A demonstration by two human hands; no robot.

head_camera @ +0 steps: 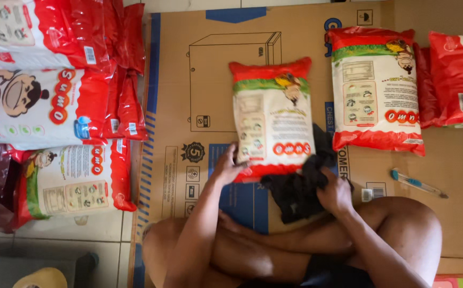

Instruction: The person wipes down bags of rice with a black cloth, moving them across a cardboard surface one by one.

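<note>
A person sits cross-legged on a flattened cardboard box (189, 80) spread over a tiled floor. The left hand (230, 166), fingers spread and lightly curled, rests against the near left corner of a red-and-white packet (272, 114) lying flat just ahead of the knees. The right hand (335, 193) is closed around a bunched black cloth (301, 186), which touches the packet's near right edge. To the right lie 2 more packets of the same kind: 1 flat (376, 88), and 1 at the far right edge (460, 77), with what may be a 3rd tucked between them, too hidden to be sure. On the left, off the cardboard, a stack of at least 3 large packets (45, 106) lies beside smaller red ones. 1 blue-handled utility knife (417, 183) lies on the cardboard, right of the right hand and well apart from it.
</note>
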